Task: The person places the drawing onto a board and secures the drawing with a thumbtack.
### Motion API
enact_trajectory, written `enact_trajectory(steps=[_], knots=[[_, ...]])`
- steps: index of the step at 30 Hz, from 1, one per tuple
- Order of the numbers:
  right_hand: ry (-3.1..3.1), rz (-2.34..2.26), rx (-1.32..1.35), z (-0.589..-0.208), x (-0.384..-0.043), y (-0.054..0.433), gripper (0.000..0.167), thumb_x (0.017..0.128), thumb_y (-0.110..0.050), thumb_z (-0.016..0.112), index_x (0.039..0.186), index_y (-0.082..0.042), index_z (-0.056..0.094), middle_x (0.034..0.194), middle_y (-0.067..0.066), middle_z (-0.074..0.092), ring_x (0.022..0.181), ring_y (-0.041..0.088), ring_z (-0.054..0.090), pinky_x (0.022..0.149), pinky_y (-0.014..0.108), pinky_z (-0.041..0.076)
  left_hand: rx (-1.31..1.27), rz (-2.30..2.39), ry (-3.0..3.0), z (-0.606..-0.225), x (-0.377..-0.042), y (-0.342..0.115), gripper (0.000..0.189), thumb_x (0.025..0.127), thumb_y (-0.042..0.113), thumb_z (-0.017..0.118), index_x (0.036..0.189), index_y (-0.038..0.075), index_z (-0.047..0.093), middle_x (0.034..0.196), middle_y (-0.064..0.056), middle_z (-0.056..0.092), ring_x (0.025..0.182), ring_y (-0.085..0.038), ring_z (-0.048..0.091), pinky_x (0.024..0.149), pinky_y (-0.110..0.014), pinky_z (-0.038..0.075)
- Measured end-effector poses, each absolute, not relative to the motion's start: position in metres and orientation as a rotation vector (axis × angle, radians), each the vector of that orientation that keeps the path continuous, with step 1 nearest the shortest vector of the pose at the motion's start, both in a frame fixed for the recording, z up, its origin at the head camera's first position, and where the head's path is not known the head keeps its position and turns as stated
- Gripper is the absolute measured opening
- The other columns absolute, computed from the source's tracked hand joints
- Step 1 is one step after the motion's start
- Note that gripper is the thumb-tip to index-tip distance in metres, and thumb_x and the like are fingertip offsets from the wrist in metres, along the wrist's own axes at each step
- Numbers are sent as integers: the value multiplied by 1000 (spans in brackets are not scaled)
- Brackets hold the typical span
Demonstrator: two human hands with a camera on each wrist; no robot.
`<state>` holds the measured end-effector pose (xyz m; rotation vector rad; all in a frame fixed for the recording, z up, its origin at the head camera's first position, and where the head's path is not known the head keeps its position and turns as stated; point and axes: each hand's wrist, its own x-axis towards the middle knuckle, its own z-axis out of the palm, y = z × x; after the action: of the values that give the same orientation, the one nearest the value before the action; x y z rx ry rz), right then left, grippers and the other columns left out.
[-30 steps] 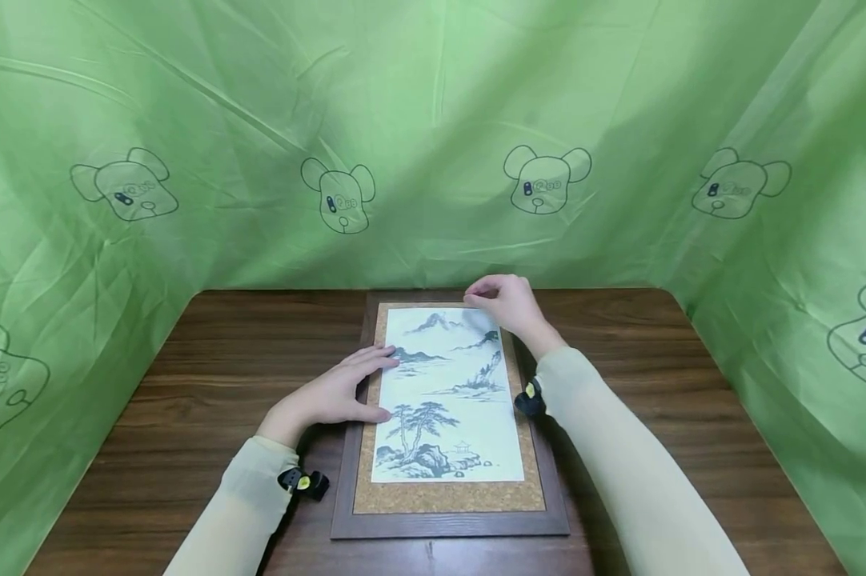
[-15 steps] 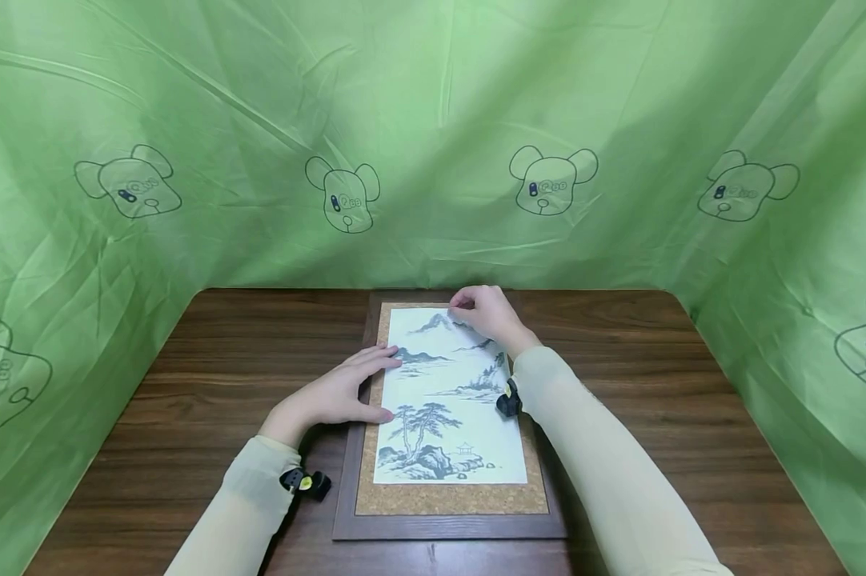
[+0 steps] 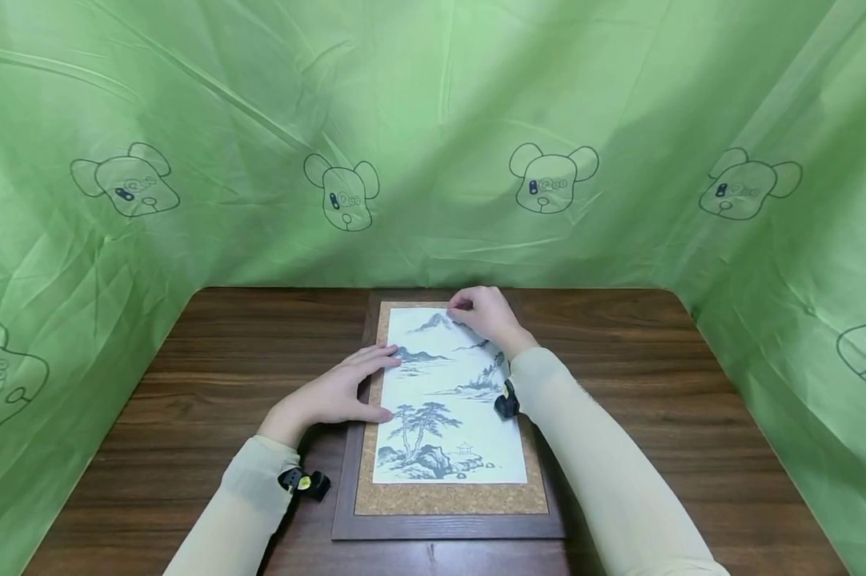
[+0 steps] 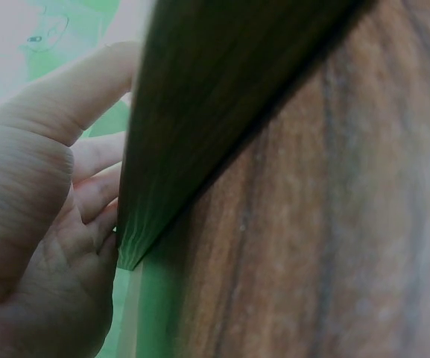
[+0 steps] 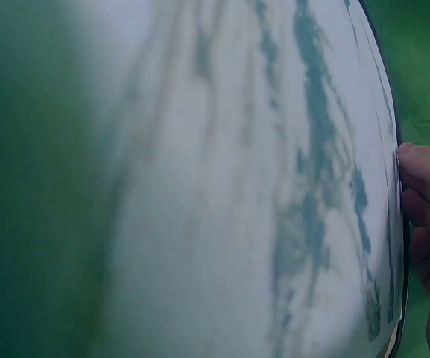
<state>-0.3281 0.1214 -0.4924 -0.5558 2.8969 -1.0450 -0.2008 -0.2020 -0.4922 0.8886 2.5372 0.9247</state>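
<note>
A white sheet of paper (image 3: 451,428) with an ink landscape of mountains, pines and rocks lies on a cork board (image 3: 447,498) with a dark wooden frame (image 3: 447,526). My left hand (image 3: 335,392) rests at the sheet's left edge, thumb and fingers spread and fairly straight. In the left wrist view this hand (image 4: 36,201) shows beside the frame's dark side. At the sheet's top edge is my right hand (image 3: 487,314), fingers curled in, thumb and index tips close together. The right wrist view has its fingertips (image 5: 416,160) right at the paper's edge; I cannot tell whether they pinch something small.
The board lies on a brown wood-grain table (image 3: 210,368). A green curtain (image 3: 433,144) printed with bear heads encloses the back and both sides. Small black wrist cameras (image 3: 306,483) sit on both sleeves.
My right hand has moved left and slightly down, from the sheet's top right corner to nearer the middle of its top edge, then stayed. My left hand has kept its place.
</note>
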Motion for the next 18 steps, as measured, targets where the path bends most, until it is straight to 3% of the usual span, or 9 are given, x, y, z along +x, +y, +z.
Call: enact_trajectory(steps=[18], knots=[[2910, -1017, -540, -491, -329, 120, 8, 101, -23, 82, 104, -17, 87, 102, -2, 81, 97, 18, 71, 89, 40, 58, 883, 942, 2537, -493, -201, -201, 92, 90, 51, 88, 166, 16, 49, 180, -3, 28, 168, -33, 14, 131, -65, 19]])
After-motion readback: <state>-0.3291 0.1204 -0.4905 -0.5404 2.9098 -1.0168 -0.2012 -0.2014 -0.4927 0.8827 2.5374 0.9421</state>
